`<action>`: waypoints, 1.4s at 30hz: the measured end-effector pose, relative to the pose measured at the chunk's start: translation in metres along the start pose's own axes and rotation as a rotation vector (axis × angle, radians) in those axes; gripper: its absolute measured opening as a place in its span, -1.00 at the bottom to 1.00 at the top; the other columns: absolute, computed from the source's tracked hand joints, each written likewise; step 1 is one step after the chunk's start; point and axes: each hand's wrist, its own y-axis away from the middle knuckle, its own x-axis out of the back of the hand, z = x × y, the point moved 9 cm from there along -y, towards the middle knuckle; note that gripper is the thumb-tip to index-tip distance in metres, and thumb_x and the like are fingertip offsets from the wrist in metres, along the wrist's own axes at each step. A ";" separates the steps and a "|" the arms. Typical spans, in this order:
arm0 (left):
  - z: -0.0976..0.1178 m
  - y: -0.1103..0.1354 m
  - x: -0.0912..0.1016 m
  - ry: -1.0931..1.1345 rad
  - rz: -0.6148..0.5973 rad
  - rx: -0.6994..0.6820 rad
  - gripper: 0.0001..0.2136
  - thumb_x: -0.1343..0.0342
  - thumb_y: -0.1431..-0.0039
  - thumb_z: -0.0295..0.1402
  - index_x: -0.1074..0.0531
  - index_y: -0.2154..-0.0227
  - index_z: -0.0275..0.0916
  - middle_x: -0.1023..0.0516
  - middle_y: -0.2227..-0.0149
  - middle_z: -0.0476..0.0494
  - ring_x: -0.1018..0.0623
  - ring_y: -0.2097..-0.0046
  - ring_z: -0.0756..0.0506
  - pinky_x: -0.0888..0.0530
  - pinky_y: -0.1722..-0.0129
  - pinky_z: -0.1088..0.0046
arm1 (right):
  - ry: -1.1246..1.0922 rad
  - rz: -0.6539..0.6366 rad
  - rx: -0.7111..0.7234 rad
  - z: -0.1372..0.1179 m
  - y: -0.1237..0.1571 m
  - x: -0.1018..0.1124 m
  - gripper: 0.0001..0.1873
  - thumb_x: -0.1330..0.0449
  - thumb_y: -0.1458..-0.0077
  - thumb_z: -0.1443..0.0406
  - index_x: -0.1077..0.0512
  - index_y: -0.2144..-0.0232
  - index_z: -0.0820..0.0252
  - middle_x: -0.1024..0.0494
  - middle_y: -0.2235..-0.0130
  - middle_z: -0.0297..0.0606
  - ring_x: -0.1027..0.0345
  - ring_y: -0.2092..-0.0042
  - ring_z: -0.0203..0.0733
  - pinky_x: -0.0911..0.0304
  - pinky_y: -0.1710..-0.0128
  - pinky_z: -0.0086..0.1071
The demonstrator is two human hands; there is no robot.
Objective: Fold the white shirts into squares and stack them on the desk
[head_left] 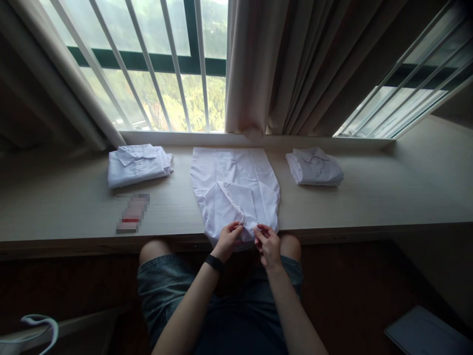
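Note:
A white shirt lies spread on the desk in front of me, its near end hanging over the front edge. My left hand, with a dark band on the wrist, pinches the shirt's edge near the collar end. Close beside it, my right hand also has its fingers closed on the white cloth. A small gap separates the two hands. What lies between the fingertips is too small to make out beyond the fabric.
Folded white shirts rest on the desk, one at left and one at right. A blurred-out flat item lies at front left. Behind are curtains and a barred window. A white hanger shows at lower left.

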 end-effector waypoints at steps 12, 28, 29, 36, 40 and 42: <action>-0.006 -0.005 0.015 0.091 0.028 0.063 -0.54 -0.47 0.26 -0.44 -0.50 0.20 -0.30 -0.54 0.31 -0.13 -0.57 0.28 -0.06 -0.46 0.29 0.47 | -0.395 -0.058 -0.144 0.034 -0.003 -0.005 -0.64 -0.48 0.23 0.25 -0.43 0.38 0.09 -0.54 0.38 -0.42 -0.47 0.35 -0.28 -0.30 0.52 -0.51; 0.006 0.004 -0.002 -0.008 -0.105 0.031 -0.62 -0.39 0.05 -0.11 -0.59 0.27 -0.31 -0.60 0.22 -0.23 -0.57 0.20 -0.09 -0.49 0.22 0.43 | -0.327 -0.272 -0.202 0.033 -0.005 -0.028 -0.63 -0.47 0.18 0.17 -0.49 0.30 0.10 -0.58 0.33 -0.34 -0.44 0.33 -0.23 -0.29 0.48 -0.44; 0.006 0.004 -0.002 -0.041 -0.123 0.040 -0.60 -0.40 0.07 -0.09 -0.59 0.27 -0.31 -0.60 0.22 -0.23 -0.57 0.20 -0.11 -0.51 0.21 0.39 | -0.274 -0.268 -0.178 0.031 -0.005 -0.027 -0.60 -0.48 0.19 0.14 -0.49 0.29 0.11 -0.57 0.34 -0.33 -0.43 0.34 -0.23 -0.28 0.48 -0.43; 0.011 -0.006 0.005 -0.156 -0.112 0.022 -0.57 -0.50 0.25 -0.15 -0.59 0.35 -0.33 -0.56 0.40 -0.12 -0.55 0.34 -0.06 -0.55 0.28 0.40 | 0.219 -0.169 0.165 0.008 -0.007 -0.018 -0.57 -0.43 0.15 0.03 -0.52 0.33 0.22 -0.54 0.38 -0.31 -0.34 0.35 -0.25 -0.26 0.37 -0.42; 0.013 -0.009 0.007 -0.173 -0.104 -0.006 -0.58 -0.50 0.27 -0.16 -0.58 0.39 -0.34 -0.54 0.43 -0.10 -0.54 0.35 -0.05 -0.55 0.30 0.40 | 0.326 -0.115 0.229 0.006 -0.006 -0.015 -0.57 -0.40 0.11 -0.01 -0.53 0.35 0.21 -0.54 0.37 -0.29 -0.32 0.36 -0.25 -0.25 0.37 -0.42; 0.013 -0.009 0.008 -0.170 -0.103 -0.012 -0.59 -0.50 0.27 -0.15 -0.59 0.40 -0.34 -0.55 0.42 -0.10 -0.54 0.36 -0.05 -0.55 0.30 0.40 | 0.302 -0.101 0.220 0.008 -0.005 -0.015 -0.57 -0.40 0.12 -0.02 -0.51 0.35 0.20 -0.53 0.38 -0.30 -0.33 0.37 -0.25 -0.28 0.37 -0.41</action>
